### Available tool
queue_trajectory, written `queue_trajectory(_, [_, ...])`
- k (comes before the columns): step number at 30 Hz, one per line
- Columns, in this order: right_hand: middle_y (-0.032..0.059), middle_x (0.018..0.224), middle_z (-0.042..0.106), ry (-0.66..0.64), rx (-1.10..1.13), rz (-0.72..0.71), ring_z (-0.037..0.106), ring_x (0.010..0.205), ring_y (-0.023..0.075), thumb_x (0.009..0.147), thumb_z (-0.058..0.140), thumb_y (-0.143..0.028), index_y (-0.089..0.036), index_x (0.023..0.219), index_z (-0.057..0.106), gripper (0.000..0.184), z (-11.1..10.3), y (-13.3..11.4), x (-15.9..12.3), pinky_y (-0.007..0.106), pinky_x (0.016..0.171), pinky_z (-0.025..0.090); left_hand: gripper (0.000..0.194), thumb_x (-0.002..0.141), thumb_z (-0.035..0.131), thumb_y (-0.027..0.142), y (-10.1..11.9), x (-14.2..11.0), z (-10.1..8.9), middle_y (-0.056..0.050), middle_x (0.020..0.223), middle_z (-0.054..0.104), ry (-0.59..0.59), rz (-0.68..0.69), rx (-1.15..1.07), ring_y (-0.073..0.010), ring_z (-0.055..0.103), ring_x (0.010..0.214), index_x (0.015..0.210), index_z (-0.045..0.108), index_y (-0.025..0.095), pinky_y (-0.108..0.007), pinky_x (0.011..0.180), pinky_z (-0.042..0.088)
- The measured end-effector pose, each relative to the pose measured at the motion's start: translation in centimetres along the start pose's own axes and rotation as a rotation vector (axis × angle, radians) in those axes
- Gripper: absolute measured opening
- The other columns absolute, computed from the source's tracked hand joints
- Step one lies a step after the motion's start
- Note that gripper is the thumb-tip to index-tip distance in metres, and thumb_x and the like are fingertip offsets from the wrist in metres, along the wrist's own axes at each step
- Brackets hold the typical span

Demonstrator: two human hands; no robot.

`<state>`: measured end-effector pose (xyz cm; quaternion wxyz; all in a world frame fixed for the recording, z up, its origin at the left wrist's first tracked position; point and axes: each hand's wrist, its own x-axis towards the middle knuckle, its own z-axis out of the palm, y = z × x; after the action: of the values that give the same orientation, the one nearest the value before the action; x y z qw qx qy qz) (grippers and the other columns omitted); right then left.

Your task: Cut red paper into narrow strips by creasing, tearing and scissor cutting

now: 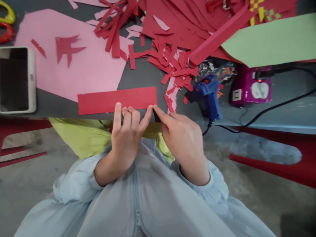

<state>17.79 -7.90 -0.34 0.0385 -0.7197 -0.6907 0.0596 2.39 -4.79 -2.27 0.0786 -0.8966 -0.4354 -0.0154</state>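
A long red paper strip (pixel 103 101) lies flat along the near edge of the dark table. On its lower edge rest the fingertips of my left hand (pixel 127 135); the little finger is stretched out, the middle ones are bent, and the thumb touches the strip's lower right corner. At that same corner, the index finger of my right hand (pixel 184 141) presses beside the left thumb, while its other fingers are curled under. Behind the strip spreads a large pink sheet (pixel 96 65) carrying a spiky red paper cutout (pixel 66 49).
Red and pink scraps (pixel 172 65) pile up behind my hands. A blue glue gun (pixel 209 97) stands to the right, its cord near a purple power box (pixel 254 87). A phone (pixel 17 79) and scissors handles (pixel 6 23) are at left; a green sheet (pixel 274 41) lies far right.
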Motion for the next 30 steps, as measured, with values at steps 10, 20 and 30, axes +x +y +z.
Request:
queue_trajectory(10, [0.0056, 0.069, 0.069, -0.007, -0.154, -0.002, 0.062, 0.063, 0.0186, 0.088, 0.047, -0.005, -0.009, 0.136, 0.062, 0.051, 0.2, -2.2, -0.5, 0.03, 0.055, 0.036, 0.051, 0.099, 0.044, 0.013, 1.1, -0.6, 0.8, -0.012, 0.125, 0.068, 0.092, -0.041, 0.083, -0.027, 0.065, 0.119, 0.149, 0.045, 0.024, -0.055, 0.11, 0.048])
queue_trajectory(20, [0.0066, 0.077, 0.075, 0.073, 0.041, -0.037, 0.064, 0.065, 0.0181, 0.097, 0.045, -0.02, -0.013, 0.117, 0.072, 0.035, 0.4, -1.8, -0.1, 0.03, 0.058, 0.039, 0.046, 0.097, 0.05, 0.014, 0.8, -0.9, 1.9, -0.012, 0.121, 0.071, 0.231, -0.044, 0.072, -0.0258, 0.068, 0.116, 0.142, 0.053, 0.02, -0.047, 0.109, 0.052])
queue_trajectory(30, [0.0078, 0.086, 0.075, 0.131, 0.161, 0.081, 0.065, 0.076, 0.0211, 0.094, 0.054, -0.027, -0.017, 0.111, 0.075, 0.028, -0.1, 0.2, 2.7, 0.031, 0.068, 0.041, 0.042, 0.096, 0.04, 0.005, 0.2, -1.2, 1.4, -0.024, 0.127, 0.068, 0.198, -0.032, -0.026, -0.0303, 0.065, 0.123, 0.134, 0.056, -0.003, -0.042, 0.112, 0.049])
